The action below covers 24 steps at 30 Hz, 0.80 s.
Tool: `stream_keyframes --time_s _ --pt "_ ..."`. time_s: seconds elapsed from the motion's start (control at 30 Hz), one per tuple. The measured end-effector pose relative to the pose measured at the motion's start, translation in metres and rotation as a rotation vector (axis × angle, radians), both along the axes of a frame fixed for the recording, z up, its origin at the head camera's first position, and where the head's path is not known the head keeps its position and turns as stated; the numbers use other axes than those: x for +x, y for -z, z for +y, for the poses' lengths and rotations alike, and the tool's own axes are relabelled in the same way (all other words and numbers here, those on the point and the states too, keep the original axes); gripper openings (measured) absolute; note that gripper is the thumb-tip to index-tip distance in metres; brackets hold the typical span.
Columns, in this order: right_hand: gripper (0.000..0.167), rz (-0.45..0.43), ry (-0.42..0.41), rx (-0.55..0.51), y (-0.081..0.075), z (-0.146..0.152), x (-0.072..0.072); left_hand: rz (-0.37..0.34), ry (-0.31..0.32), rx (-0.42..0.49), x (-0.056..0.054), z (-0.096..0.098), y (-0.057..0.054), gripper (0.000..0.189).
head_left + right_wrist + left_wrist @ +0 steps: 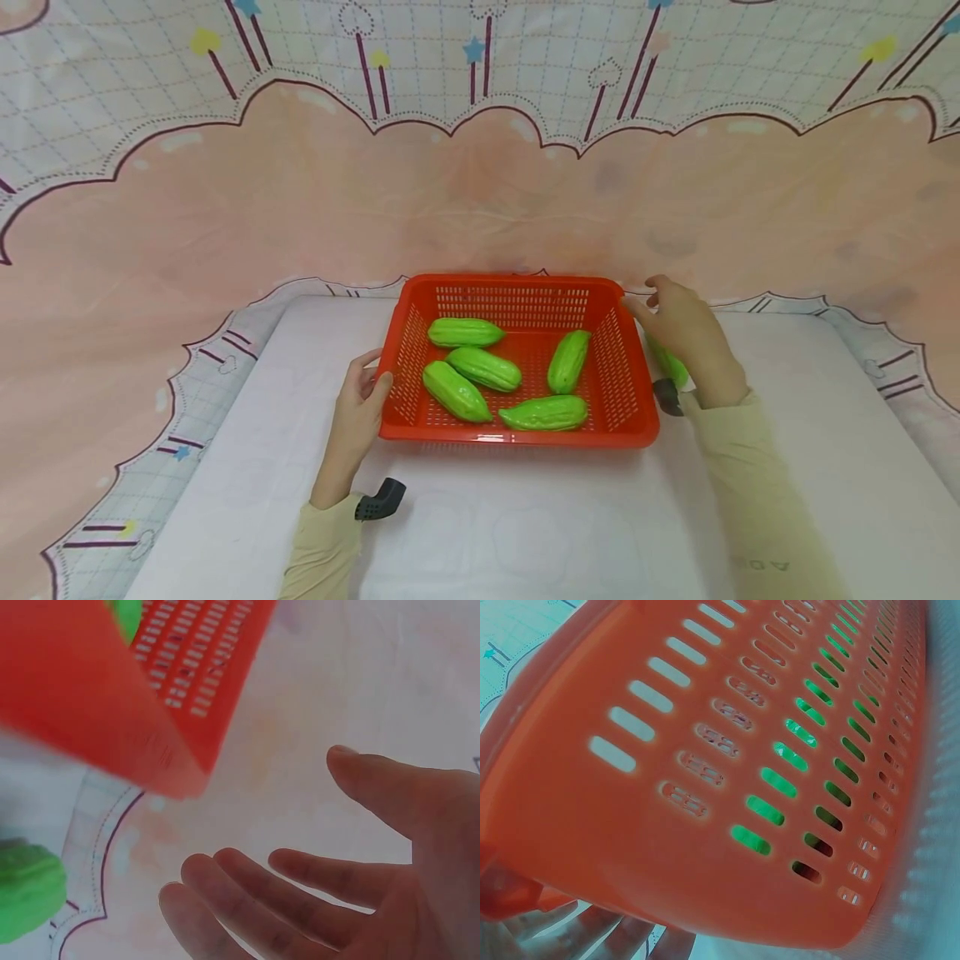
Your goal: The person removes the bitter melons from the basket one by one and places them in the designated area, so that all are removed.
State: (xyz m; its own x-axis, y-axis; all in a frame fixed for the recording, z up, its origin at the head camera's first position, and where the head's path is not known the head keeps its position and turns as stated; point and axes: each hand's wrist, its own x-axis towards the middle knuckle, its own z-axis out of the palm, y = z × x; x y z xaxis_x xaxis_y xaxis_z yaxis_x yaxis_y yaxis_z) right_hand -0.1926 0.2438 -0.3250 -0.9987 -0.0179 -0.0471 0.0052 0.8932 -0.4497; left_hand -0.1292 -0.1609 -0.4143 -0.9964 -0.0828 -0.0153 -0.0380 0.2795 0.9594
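Observation:
A red plastic basket (517,436) with slotted walls holds several green bitter melons (483,368). My left hand (358,421) grips the basket's left side, with the thumb on the rim and the fingers outside it. In the left wrist view those fingers (622,936) show beneath the rim, and green shows through the wall's slots. Beside the basket's back right corner is my right hand (686,329). Its fingers are spread and hold nothing in the right wrist view. Another bitter melon (672,367) lies outside the basket, partly hidden behind the right hand and its wrist camera.
Under the basket is a white tabletop (525,525). Behind it hangs a pink and white patterned cloth (480,192), which also runs down both sides of the table. Black cameras are worn on the left wrist (381,500) and right wrist (666,397).

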Motion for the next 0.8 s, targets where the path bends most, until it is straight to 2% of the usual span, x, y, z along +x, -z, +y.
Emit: stream_keyframes --time_s 0.43,0.8 --pt "0.059 0.066 -0.053 -0.021 0.002 -0.020 0.003 -0.004 0.000 0.002 0.001 0.000 -0.001 0.047" --pt "0.062 0.003 -0.093 -0.027 0.006 -0.036 0.001 -0.003 0.002 0.005 0.002 0.001 -0.001 0.048"
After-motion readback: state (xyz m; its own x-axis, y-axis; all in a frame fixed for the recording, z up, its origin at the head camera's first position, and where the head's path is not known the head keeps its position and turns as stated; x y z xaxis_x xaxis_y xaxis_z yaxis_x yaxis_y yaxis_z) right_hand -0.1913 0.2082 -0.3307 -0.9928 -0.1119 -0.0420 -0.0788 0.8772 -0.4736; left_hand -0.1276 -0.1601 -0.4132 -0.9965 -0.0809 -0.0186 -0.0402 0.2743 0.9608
